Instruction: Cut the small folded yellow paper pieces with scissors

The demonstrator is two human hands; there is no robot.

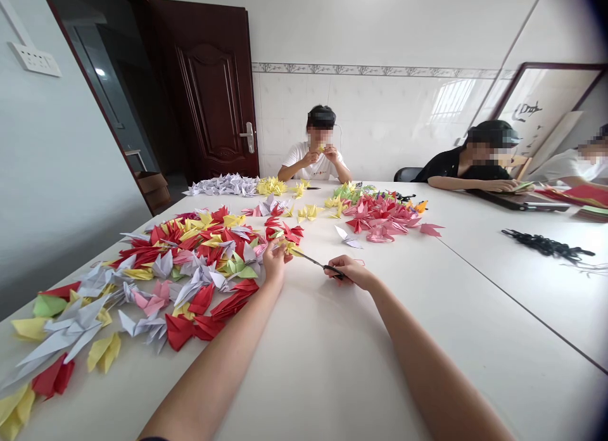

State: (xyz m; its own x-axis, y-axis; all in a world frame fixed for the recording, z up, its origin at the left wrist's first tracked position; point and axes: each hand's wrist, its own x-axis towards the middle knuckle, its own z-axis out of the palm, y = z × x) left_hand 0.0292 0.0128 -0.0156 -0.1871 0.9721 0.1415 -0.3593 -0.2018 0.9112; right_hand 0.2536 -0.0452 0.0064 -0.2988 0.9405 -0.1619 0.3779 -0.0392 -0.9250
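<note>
Pinched in my left hand (277,261) is a small yellow folded-paper crane (291,249), held just above the table at the right edge of a large pile of paper cranes (190,251) in red, yellow, lilac, pink and green. My right hand (350,272) is closed round the black handles of a pair of scissors (316,262). Their blades point left and reach to the yellow crane; whether they touch or cut it I cannot tell. A lone lilac crane (349,238) lies beyond my right hand.
A heap of pink cranes (382,216) lies ahead, with white ones (225,184) at the far left. Black cords (546,244) lie on the right of the white table (475,314). One person (316,165) sits opposite; two more are at the right. A dark door (209,86) stands behind.
</note>
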